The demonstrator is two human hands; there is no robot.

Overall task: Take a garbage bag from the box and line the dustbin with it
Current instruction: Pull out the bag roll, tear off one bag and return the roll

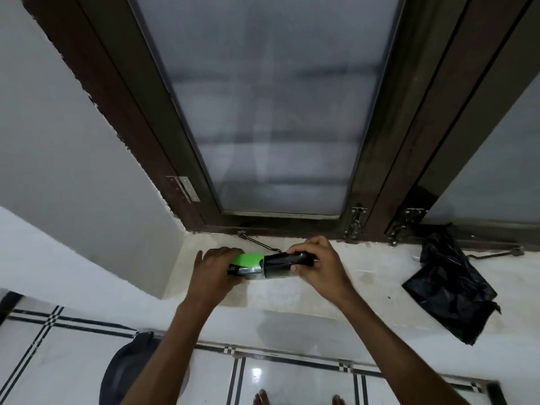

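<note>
My left hand (214,266) grips the green box (247,263) on the pale stone sill (292,296), while my right hand (317,266) pinches the black roll of garbage bags (280,266) sticking out of the box's open end. A loose black bag (450,290) lies well apart on the sill to my right. The dark dustbin (128,372) stands on the tiled floor (292,378) below my left arm.
</note>
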